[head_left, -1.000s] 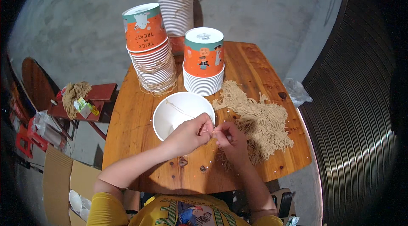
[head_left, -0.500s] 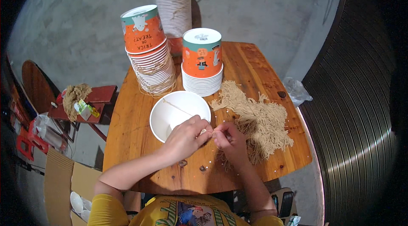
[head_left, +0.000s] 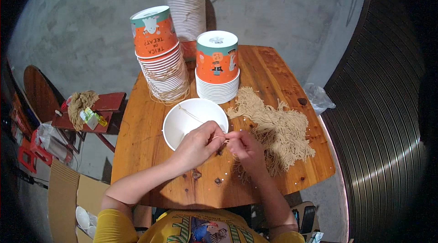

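A white paper bucket (head_left: 175, 124) stands mouth up on the wooden table, its inside showing. One beige cord (head_left: 190, 114) runs from its far inner wall toward my hands. My left hand (head_left: 200, 141) pinches the cord at the bucket's near right rim. Thumb and fingers of my right hand (head_left: 246, 149) close on the same cord just beside it, and the fingertips of both hands nearly meet. Exactly how the cord loops between them is too small to make out. To the right of my right hand lies a heap of cut beige cords (head_left: 283, 133).
Behind the bucket rise a stack of orange-and-green paper buckets (head_left: 217, 62), a leaning stack wound with cord (head_left: 162, 76) and a taller stack (head_left: 186, 7). Small white bits dot the wooden table (head_left: 173, 188). A red bench (head_left: 109, 101) stands left, an open cardboard box (head_left: 64, 192) lower left.
The bucket has shifted slightly right. Both hands have drawn a little closer together at its rim, still pinching the cord, which now sags more inside the bucket.
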`<state>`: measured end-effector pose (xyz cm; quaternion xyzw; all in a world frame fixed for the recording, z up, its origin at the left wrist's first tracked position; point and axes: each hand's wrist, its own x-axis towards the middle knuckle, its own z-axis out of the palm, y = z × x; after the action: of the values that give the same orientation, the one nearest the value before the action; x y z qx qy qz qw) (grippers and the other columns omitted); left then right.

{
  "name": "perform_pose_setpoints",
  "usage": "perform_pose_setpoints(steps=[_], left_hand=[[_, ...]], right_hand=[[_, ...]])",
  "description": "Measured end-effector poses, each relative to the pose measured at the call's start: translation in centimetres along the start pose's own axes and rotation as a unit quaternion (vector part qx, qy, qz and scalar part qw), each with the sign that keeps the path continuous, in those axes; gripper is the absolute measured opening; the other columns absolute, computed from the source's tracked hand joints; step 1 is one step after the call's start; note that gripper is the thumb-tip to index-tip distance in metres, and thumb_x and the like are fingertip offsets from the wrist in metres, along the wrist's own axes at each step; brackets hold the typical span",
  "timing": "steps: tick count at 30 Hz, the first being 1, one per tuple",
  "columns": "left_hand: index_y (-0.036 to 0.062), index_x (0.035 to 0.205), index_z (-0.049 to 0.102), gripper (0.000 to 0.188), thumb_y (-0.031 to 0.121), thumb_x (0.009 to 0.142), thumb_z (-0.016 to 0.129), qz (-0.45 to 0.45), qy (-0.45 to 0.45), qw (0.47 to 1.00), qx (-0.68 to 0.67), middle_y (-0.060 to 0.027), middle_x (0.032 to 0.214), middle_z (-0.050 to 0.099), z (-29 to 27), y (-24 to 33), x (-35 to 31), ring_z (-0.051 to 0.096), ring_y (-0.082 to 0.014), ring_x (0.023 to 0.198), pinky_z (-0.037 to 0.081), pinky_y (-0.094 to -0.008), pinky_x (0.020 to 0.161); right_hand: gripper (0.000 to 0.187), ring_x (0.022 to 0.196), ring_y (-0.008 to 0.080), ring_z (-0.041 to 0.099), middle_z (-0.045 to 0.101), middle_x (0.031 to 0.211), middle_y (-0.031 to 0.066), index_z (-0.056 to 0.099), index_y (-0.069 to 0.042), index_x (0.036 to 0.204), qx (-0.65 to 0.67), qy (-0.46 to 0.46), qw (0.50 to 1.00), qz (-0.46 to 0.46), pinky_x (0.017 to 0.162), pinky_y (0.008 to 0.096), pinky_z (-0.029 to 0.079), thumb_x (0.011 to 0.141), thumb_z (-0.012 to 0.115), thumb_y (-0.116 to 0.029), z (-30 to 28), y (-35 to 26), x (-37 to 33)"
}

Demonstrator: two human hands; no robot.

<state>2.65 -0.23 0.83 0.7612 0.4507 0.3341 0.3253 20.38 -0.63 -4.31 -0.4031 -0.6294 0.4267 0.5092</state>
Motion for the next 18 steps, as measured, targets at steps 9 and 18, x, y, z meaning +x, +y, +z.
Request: perform_pose_setpoints(steps=[9, 18], left_hand=[[0.0017, 0.089, 0.048, 0.014, 0.014, 0.091, 0.055, 0.026, 0.01, 1.0, 0.007, -0.0155, 0.078, 0.059, -0.1, -0.3, -0.3, 0.06, -0.0343, 0.075, 0.047, -0.0396, 0.065], [0.0022, 0.092, 0.045, 0.013, 0.009, 0.089, 0.056, 0.131, 0.034, 0.989, 0.054, -0.0165, 0.085, 0.052, -1.4, -1.1, -0.6, 0.055, -0.0365, 0.076, 0.044, -0.0416, 0.066]], right_hand=[[0.006, 0.055, 0.0098, 0.043, 0.047, 0.067, -0.0001, 0.061, -0.005, 0.083, -0.181, 0.039, 0.976, -0.119, 0.051, 0.0264, 0.036, 0.078, 0.065, -0.003, 0.7, 0.0, 0.1], [0.006, 0.067, 0.022, 0.054, 0.053, 0.071, 0.0061, 0.061, -0.004, 0.084, -0.218, -0.045, 0.952, -0.212, 0.063, 0.0332, 0.044, 0.079, 0.065, -0.005, 0.1, 0.1, -0.3]])
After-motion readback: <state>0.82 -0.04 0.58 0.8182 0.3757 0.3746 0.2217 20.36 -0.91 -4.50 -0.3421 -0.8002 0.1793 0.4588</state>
